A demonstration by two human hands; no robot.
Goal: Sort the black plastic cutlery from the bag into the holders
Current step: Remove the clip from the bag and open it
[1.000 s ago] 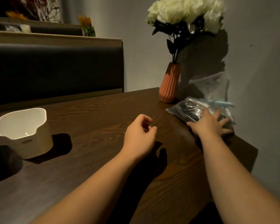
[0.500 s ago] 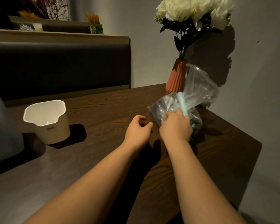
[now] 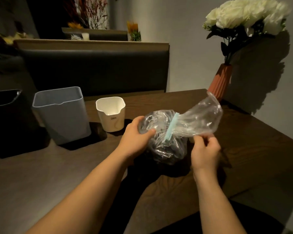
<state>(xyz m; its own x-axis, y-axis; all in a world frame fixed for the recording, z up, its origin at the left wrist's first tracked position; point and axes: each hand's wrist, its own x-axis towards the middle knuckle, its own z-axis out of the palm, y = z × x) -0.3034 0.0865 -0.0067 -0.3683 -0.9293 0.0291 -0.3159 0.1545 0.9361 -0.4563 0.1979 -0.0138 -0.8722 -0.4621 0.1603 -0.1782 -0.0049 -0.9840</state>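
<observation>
My left hand [image 3: 134, 137] and right hand [image 3: 205, 152] are bare, and back from the fingers [image 3: 198, 140] both forearms [image 3: 85, 191] run bare too, broadening toward the elbows, while farther back still, between my arms, lies a dark patch [image 3: 172, 223], perhaps my clothing, too dim to tell.

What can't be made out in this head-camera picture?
Head view only:
- Cutlery in the clear bag: a dark mass behind crumpled plastic; piece types unclear.
- Black holder: cut off by the left edge.
- Label on the white holder: too small to read.
- Grey holder: inside hidden by its own wall.
</observation>
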